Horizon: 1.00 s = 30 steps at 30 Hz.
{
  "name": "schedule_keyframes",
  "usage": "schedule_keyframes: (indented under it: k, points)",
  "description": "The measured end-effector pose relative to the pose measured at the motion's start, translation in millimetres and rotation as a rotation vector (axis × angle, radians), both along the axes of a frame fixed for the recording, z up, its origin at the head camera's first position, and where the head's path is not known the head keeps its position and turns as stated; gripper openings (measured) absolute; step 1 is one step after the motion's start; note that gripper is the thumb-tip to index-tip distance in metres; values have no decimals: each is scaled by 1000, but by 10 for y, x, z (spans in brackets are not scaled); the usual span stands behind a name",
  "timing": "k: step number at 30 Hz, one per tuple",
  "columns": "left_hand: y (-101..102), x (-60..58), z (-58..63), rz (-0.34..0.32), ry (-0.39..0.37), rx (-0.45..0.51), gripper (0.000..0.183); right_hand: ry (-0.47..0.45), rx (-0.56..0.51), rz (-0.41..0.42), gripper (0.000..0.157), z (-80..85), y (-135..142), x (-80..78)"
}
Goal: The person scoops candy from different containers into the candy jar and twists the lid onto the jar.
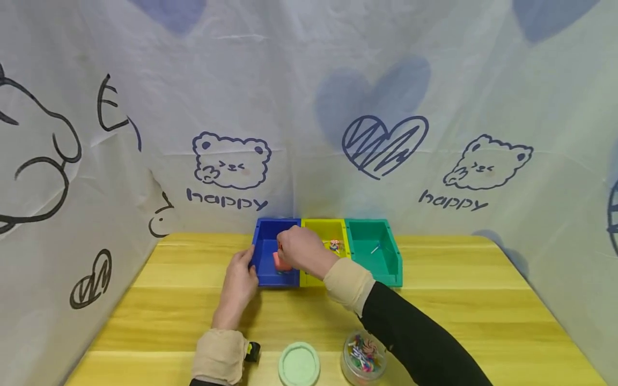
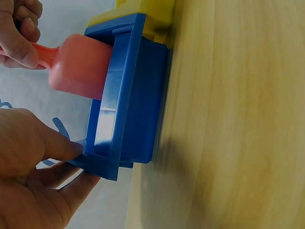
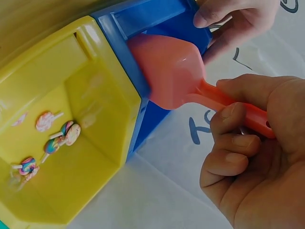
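My right hand (image 1: 303, 249) grips the handle of a pink scoop (image 3: 167, 69), fingers curled round it. The scoop's head is tipped down into the blue bin (image 2: 143, 95); what lies under it is hidden. At the bin's left side, my left hand (image 2: 33, 167) pinches the rim between thumb and fingers. Joined beside it is a yellow bin (image 3: 90, 167), holding several small toy lollipops (image 3: 46, 121) with swirled heads. To the right, a green bin (image 1: 372, 271) has one small pale stick-like piece (image 1: 375, 248) in it.
On the near side of the wooden table (image 1: 449, 300) stands a clear round jar (image 1: 345, 370) full of colourful mini lollipops. Left of it lies a pale green round lid (image 1: 299, 365). A white printed cloth (image 1: 299, 161) hangs directly behind the bins.
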State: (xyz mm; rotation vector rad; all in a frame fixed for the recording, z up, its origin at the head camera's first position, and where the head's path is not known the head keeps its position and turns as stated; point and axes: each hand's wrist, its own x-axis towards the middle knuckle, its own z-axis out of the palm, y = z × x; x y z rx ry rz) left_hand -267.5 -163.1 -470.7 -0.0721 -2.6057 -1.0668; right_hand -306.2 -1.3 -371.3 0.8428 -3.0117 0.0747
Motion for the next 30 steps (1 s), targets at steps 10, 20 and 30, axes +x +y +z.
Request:
schedule_keyframes:
  k: [10, 20, 30]
  points:
    - [35, 13, -7, 11, 2, 9, 52, 18, 33, -8, 20, -120, -14, 44]
    - [16, -6, -18, 5, 29, -5, 51, 102, 76, -2, 28, -231, -32, 89]
    - [13, 7, -16, 11, 60, 2, 51, 151, 45, 25, 26, -274, -66, 14]
